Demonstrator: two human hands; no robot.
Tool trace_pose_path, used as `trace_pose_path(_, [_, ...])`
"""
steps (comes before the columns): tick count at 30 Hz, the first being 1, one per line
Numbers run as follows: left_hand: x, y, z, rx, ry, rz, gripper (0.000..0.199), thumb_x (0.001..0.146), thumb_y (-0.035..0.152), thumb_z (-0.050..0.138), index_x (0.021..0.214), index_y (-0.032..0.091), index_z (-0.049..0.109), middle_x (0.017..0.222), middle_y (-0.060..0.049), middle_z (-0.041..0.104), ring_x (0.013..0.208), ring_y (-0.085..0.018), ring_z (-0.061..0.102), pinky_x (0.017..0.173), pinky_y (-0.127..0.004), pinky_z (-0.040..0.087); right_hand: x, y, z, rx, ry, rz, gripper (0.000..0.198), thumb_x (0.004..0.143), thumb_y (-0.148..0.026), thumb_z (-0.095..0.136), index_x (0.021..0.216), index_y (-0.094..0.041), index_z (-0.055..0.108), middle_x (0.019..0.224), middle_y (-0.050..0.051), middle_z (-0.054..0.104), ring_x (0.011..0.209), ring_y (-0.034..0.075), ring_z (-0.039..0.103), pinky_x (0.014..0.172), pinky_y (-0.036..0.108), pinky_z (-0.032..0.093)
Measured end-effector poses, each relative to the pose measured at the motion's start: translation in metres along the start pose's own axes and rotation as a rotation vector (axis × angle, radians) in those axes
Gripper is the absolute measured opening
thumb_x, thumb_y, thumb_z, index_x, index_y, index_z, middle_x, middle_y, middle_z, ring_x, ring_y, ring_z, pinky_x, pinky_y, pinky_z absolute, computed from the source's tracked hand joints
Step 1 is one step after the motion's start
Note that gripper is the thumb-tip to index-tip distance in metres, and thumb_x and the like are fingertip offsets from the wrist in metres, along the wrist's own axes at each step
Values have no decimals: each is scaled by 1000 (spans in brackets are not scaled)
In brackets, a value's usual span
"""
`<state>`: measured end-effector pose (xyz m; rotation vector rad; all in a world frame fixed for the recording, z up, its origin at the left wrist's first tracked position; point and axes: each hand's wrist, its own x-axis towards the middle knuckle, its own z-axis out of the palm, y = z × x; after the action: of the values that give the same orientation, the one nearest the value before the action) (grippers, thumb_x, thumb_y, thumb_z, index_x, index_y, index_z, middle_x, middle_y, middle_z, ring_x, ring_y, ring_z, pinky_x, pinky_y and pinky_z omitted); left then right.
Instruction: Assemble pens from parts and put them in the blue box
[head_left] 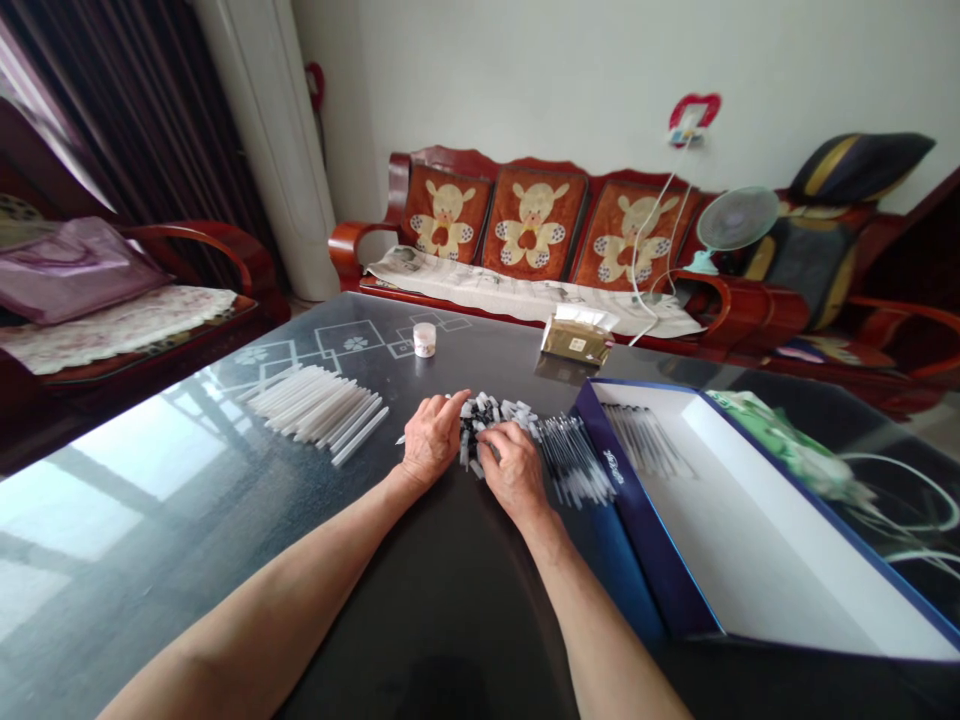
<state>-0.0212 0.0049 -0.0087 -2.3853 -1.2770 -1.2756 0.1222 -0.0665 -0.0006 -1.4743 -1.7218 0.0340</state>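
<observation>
Through the head view, I have one loose heap of small black and whitish plastic caps (491,408) on the dark glossy worktop (420,580), just ahead of both hands, its pieces pointing every way. The right hand (514,465) is nearer, fingertips touching it; whether they pinch a cap I can't tell. The left hand (433,438) seems curled round one slim, white-tipped stick (400,440) pointing left. I count one bundle of white tubes (319,408) and one blue box (641,515); individual caps and tubes overlap too much.

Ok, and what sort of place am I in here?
Most likely a living room in a home: a wooden sofa with bear-patterned cushions stands beyond the dark table, and a dark curtain hangs at the left.
</observation>
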Motion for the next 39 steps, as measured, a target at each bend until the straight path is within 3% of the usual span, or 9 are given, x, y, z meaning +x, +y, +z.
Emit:
trace_pose_path(9, [1,6,-3,26,-67,23,35,97,24,36,119,24,62,82,-4,61,78,-17,53,71,-26,43,3,-11,6,-330,-136,-52,16,86,-22,57,89,-26,72,99,6,64,94,24,51,82,40,37])
trace_pose_path(20, [-1,5,0,2,-47,73,34,96,22,38,120,24,61,80,-3,61,77,-17,54,69,-26,44,9,-14,4,-346,-192,-32,14,84,-23,61,81,-25,74,101,5,65,95,24,51,85,40,35])
trace_pose_path(25, [-1,5,2,-27,-7,102,34,96,22,38,125,18,55,82,-4,64,77,-18,57,73,-28,47,8,-13,6,-293,-163,-29,12,82,-18,60,80,-23,72,100,6,66,94,25,53,85,41,37])
trace_pose_path(28, [-1,5,4,-80,34,112,32,95,21,41,124,15,51,90,-6,67,78,-18,59,77,-30,48,10,-11,7,-132,-43,-17,15,83,-15,55,86,-20,69,96,8,66,93,23,56,87,39,41])
trace_pose_path(31, [0,5,4,-124,46,129,24,94,20,42,114,15,55,91,-6,68,78,-18,60,77,-30,49,14,-6,9,151,129,92,15,85,-21,52,89,-19,66,89,8,67,86,21,60,82,36,46])
trace_pose_path(35, [0,7,1,-140,11,150,22,96,23,41,108,16,58,87,-6,67,79,-18,60,76,-30,50,18,0,15,678,224,406,24,78,-34,61,97,-21,66,91,5,69,80,19,64,76,35,52])
trace_pose_path(39, [-1,11,-3,-147,-45,182,25,97,28,41,111,17,59,84,-5,66,77,-17,61,74,-28,50,19,1,17,1200,221,693,28,66,-35,73,88,-22,66,79,1,69,71,15,65,67,30,54])
